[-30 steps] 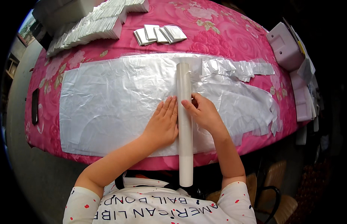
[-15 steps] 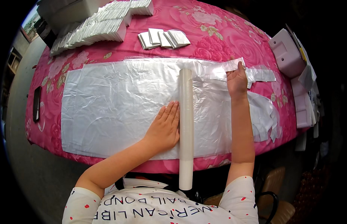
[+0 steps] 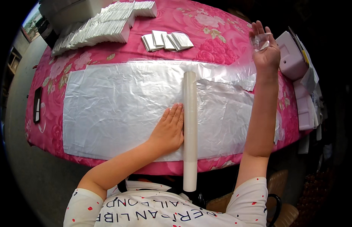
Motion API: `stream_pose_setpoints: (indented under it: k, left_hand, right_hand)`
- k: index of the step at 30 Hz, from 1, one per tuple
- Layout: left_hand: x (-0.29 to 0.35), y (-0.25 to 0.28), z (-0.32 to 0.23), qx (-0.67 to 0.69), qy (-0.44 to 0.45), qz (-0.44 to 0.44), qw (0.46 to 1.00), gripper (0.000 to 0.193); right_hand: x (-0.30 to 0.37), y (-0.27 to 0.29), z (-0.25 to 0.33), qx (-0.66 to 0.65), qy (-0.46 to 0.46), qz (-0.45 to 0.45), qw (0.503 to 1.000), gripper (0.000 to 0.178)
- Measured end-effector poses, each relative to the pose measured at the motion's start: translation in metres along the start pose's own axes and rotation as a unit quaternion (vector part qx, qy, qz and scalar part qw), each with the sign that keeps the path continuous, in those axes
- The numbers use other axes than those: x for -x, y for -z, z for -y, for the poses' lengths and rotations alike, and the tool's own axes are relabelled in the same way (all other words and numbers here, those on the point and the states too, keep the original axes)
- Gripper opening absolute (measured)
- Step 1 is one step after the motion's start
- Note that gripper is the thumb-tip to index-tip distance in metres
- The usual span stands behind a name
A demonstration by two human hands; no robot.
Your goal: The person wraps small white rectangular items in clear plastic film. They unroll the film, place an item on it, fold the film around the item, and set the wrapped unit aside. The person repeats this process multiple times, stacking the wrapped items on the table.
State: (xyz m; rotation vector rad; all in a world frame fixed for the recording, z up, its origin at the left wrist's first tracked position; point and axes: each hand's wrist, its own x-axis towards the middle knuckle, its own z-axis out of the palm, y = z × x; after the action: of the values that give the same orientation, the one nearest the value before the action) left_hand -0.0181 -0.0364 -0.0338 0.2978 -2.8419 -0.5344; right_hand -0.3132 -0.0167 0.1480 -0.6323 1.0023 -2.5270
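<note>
A stack of thin, translucent plastic sheets (image 3: 108, 109) lies wide across the table. Over it, pointing toward me, rests a long whitish tube (image 3: 190, 132) whose near end juts past the table edge. My left hand (image 3: 168, 128) presses flat on the sheets, fingers stretched and together, its side against the tube. Raised above the far right of the table is my right hand (image 3: 266, 51), palm up, with its thumb over the end of a clear plastic strip (image 3: 240, 70). That strip stretches from the hand back to the sheets right of the tube.
The table wears a pink flowered cloth (image 3: 221, 49). Several folded white packets (image 3: 166, 40) lie beyond the sheets, and rows of similar packets (image 3: 104, 28) stand at the far left beside a pale box (image 3: 70, 13). A phone (image 3: 37, 105) lies left; pinkish bins (image 3: 291, 55) line the right edge.
My right hand has moved up and to the right, lifting the clear strip's end and drawing it out. My left hand and the tube stay nearly where they were.
</note>
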Motion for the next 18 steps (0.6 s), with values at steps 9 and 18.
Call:
stream_pose_setpoints:
  k: [9, 18]
  left_hand:
    - [0.005, -0.028, 0.012, -0.124, -0.03, -0.114, 0.985, 0.058]
    - [0.019, 0.013, -0.004, 0.281, -0.029, -0.017, 0.959, 0.048]
  right_hand:
    - [0.221, -0.192, -0.218, 0.285, -0.212, 0.461, 0.813, 0.042]
    - [0.253, -0.165, -0.207, 0.387, -0.055, 0.661, 0.64, 0.04]
